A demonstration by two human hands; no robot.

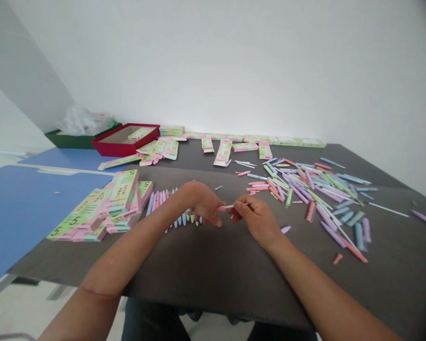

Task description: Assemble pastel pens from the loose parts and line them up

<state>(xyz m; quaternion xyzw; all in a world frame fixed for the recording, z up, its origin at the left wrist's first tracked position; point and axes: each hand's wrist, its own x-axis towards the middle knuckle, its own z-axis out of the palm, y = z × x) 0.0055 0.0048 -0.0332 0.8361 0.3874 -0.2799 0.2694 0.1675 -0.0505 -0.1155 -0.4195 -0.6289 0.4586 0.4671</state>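
Note:
In front of me, above the dark table (206,265), my left hand (203,202) is closed around a pink pen barrel (220,208). A thin white refill (229,206) runs from the barrel's end to my right hand (256,219), which pinches it between thumb and fingers. How far the refill sits inside the barrel I cannot tell. Beneath and beside my left wrist, several pastel pens (159,198) lie in a row, partly hidden by the forearm. To the right of my right hand spreads a loose pile of coloured pen parts (298,182) and white refills.
Stacked printed boxes (117,194) stand at the left. Behind them are a red tray (122,149), a green tray (74,141) with a plastic bag (87,121), and more cartons (223,152) along the wall. A small purple piece (286,229) lies near my right wrist.

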